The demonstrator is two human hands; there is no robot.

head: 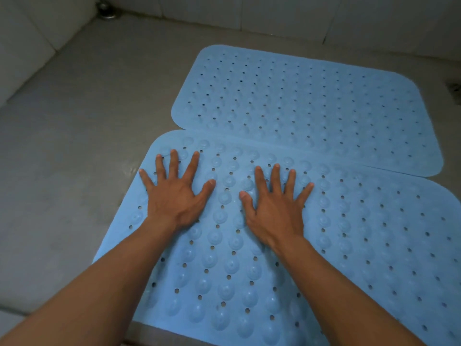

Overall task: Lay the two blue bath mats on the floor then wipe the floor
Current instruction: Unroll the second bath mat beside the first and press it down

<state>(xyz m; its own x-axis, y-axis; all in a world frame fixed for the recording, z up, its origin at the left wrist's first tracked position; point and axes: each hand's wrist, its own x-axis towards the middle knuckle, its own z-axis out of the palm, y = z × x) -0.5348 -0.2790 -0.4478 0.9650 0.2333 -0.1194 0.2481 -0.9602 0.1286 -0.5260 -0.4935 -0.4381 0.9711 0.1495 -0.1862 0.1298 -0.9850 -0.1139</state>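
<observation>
Two blue bath mats with holes and round bumps lie flat on the grey floor (74, 136). The far mat (306, 101) lies toward the back wall. The near mat (361, 233) lies in front of it and its far edge overlaps the far mat's near edge. My left hand (174, 196) rests palm down on the near mat's left end, fingers spread, little finger at the mat's left edge. My right hand (274, 208) lies palm down beside it, fingers spread, toward the mat's middle. Neither hand holds anything.
White tiled walls (274, 13) rise at the back and on the left. A metal fitting (107, 11) stands in the back left corner. A dark floor drain (455, 89) shows at the right edge. Bare floor lies left of the mats.
</observation>
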